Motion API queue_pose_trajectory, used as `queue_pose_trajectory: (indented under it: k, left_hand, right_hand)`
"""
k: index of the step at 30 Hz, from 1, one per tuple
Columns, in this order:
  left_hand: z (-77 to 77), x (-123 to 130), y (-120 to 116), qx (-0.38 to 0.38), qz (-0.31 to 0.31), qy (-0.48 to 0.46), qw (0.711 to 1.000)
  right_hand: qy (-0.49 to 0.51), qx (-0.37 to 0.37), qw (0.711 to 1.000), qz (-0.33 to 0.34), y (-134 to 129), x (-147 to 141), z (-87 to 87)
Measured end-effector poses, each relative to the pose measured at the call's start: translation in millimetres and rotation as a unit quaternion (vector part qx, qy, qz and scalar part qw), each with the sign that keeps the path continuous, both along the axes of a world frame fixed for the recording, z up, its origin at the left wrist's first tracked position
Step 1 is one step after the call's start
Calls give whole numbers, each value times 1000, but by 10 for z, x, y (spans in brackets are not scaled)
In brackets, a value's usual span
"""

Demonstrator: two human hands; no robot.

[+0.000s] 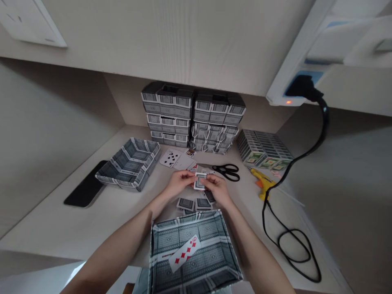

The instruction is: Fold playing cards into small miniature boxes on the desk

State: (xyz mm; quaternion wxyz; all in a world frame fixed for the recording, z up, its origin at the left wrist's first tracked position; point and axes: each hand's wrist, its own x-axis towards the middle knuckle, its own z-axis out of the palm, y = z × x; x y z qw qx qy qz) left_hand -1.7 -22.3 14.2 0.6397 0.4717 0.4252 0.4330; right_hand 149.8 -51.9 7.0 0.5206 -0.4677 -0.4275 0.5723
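Between my two hands, over the middle of the table, is a small playing card (pixel 200 181) with its patterned back facing up. My left hand (pixel 181 182) pinches its left edge, and my right hand (pixel 217 188) grips its right side. Just below my hands lie several folded card pieces (pixel 185 203), back side up. Nearest me stands an open box made of playing cards (pixel 196 277), with a cut strip of a nine of diamonds (pixel 184 254) inside it. Loose face-up cards (pixel 170 158) lie beyond my left hand, and black-handled scissors (pixel 228 171) beyond my right.
Stacked card boxes (pixel 168 110) stand at the back. Left are an open card tray (pixel 130 163) and a black phone (pixel 84 190). Right are packed card decks (pixel 265 149), a yellow glue gun (pixel 262 182) and its looping black cable (pixel 294 257). A power strip (pixel 284 87) hangs above.
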Motion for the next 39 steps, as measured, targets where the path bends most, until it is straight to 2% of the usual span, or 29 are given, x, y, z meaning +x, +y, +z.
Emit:
queue_pose_trajectory:
  k: [12, 20, 27, 36, 39]
  left_hand:
    - [7, 21, -34, -5, 9, -9, 1000]
    - [49, 3, -38, 7, -2, 0, 1000]
    - [22, -7, -26, 14, -13, 9, 1000]
    - [144, -27, -82, 18, -9, -16, 1000]
    - [151, -27, -87, 24, -12, -14, 1000]
  right_hand:
    - [9, -1, 1000, 11, -2, 6, -22]
    - [1, -2, 1000, -2, -18, -21, 28]
    - [-7, -9, 1000, -5, -28, -23, 34]
    - [25, 0, 1000, 19, -10, 30, 34]
    - [15, 13, 1000, 9, -15, 39, 46]
